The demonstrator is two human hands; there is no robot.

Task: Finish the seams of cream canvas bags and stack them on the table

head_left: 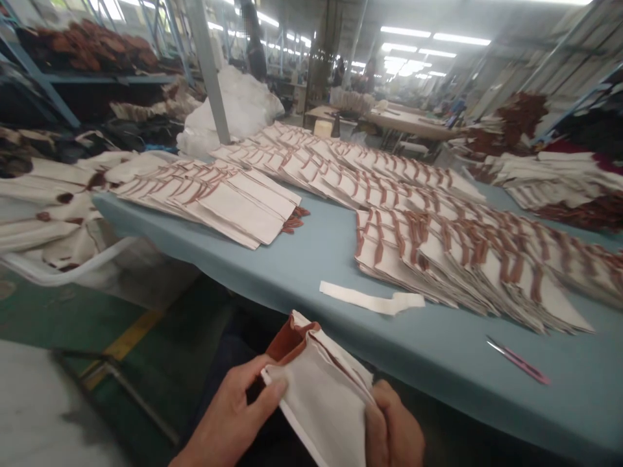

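Note:
A cream fabric piece with a brown lining (324, 395), which looks like a sewn pouch or bag part, is held between my hands in front of the table edge. My left hand (238, 405) pinches its left edge, thumb on the outer face and fingers behind. My right hand (396, 425) is closed round its right side; some of those fingers are hidden behind the cloth. The brown inside shows at the top opening. On the table just beyond lies a cream fabric strip (372, 298). A pink-handled pointed tool (520, 360) rests farther right.
Overlapping rows of cream and brown pieces (462, 253) cover much of the blue-green table (311, 259). Another stack (228, 201) sits at the left. A white bin (87, 266) of pieces stands left of the table. A grey post (207, 71) rises behind it.

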